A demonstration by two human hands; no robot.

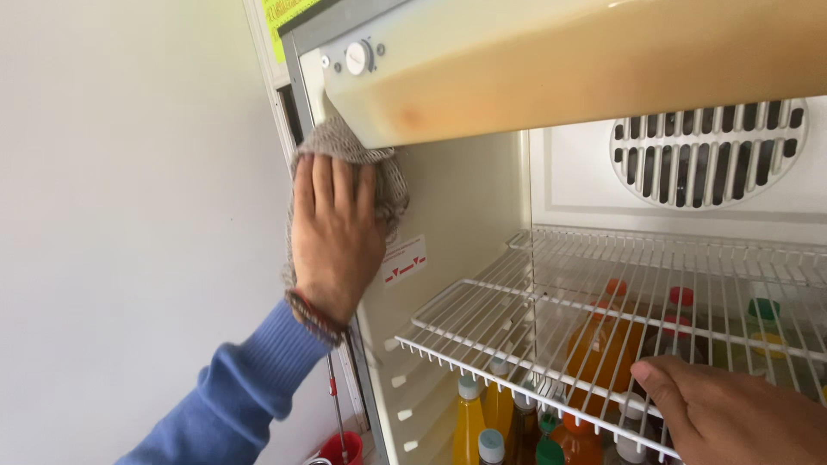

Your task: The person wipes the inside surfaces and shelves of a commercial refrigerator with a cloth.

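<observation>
Pressing one cloth (379, 172), left hand (334, 232); right hand (732, 413) grips one rack (517, 301).

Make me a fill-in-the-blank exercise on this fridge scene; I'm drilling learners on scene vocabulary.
1. The left hand presses a grey woven ____ against the cream inner side wall of the fridge.
2. The right hand grips the front edge of the white ____ shelf.
3. Below that shelf stand bottles of mostly ____ and yellow drink.
4. The left arm wears a ____ knitted sleeve.

Missing words: cloth; wire; orange; blue
</observation>
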